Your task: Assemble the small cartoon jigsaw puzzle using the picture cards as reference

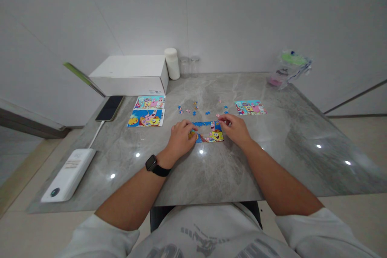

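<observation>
A partly assembled cartoon jigsaw puzzle (217, 135) lies on the grey table in front of me, its border joined and a gap in its middle showing the tabletop. My left hand (182, 136), with a black watch on the wrist, rests over the puzzle's left end with fingers spread and covers part of it. At the top right corner, my right hand (235, 128) pinches a small pinkish puzzle piece (218, 115) between thumb and forefinger. Several loose puzzle pieces (207, 113) are scattered just beyond the puzzle.
Two picture cards (145, 118) lie at the left, another card (250, 107) at the right. A phone (110, 108) is cabled to a white power bank (69, 175). Along the back stand a white box (130, 76), a white bottle (172, 64), two clear jars and a plastic bag (288, 68).
</observation>
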Demonstrator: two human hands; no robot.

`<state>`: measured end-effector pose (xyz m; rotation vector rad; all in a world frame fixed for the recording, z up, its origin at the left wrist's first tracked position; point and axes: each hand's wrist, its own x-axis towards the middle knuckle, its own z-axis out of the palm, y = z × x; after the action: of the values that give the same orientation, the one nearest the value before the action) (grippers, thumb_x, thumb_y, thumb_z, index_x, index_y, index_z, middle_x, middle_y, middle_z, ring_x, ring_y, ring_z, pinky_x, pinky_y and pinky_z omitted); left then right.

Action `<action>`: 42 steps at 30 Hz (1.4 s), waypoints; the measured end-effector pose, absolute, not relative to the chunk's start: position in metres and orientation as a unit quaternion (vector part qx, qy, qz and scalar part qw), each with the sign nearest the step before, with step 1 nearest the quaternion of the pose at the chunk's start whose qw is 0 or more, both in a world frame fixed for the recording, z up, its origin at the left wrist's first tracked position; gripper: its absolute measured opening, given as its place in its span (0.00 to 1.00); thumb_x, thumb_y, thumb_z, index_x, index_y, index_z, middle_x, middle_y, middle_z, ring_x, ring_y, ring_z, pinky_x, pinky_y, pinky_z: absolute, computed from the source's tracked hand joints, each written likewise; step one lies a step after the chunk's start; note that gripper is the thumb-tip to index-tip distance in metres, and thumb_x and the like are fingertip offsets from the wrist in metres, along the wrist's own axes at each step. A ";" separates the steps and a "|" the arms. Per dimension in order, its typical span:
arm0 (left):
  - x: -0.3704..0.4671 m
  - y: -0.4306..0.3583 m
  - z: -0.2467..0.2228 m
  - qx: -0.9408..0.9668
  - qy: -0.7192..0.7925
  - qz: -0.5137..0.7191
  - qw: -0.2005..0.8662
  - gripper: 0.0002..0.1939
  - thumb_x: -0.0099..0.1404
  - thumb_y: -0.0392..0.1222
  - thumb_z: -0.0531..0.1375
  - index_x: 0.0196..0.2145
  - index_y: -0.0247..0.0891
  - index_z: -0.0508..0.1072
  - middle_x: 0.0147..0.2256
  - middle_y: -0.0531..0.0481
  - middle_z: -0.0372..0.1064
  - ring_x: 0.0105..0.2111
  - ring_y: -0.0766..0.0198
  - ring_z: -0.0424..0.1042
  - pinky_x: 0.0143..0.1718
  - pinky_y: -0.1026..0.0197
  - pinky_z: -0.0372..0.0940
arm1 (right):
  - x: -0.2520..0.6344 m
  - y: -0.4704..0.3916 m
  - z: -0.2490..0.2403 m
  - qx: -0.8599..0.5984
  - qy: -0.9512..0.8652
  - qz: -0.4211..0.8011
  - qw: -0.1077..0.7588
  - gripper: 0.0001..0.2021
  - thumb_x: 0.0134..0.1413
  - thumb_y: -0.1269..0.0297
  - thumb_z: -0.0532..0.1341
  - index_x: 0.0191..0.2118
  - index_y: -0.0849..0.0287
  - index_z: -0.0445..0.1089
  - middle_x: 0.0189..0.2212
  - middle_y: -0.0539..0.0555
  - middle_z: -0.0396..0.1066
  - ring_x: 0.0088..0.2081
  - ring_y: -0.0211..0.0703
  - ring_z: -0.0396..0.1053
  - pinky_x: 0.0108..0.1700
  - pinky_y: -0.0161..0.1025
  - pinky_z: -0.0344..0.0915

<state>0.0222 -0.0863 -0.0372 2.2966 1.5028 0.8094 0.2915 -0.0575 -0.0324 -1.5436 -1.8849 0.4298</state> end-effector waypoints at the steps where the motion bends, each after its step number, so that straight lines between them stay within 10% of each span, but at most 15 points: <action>1: 0.022 -0.086 -0.037 0.793 0.520 0.282 0.141 0.08 0.67 0.38 0.65 0.44 0.44 0.78 0.47 0.46 0.73 0.51 0.51 0.72 0.54 0.45 0.64 | 0.298 -0.056 -0.032 -0.600 -0.716 0.160 0.321 0.10 0.60 0.66 0.63 0.44 0.54 0.80 0.37 0.52 0.81 0.34 0.43 0.72 0.41 0.41 0.67; 42: 0.019 -0.088 -0.030 0.782 0.513 0.322 0.144 0.10 0.67 0.37 0.62 0.46 0.44 0.78 0.46 0.46 0.73 0.51 0.51 0.73 0.54 0.45 0.65 | 0.331 0.059 0.003 -0.672 -0.732 0.044 0.104 0.13 0.63 0.64 0.65 0.50 0.56 0.81 0.46 0.58 0.82 0.48 0.50 0.75 0.52 0.42 0.67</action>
<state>0.0187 -0.0876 -0.0304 2.2549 1.4790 0.9283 0.3310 0.0588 0.0027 -1.9828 -2.1589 0.1289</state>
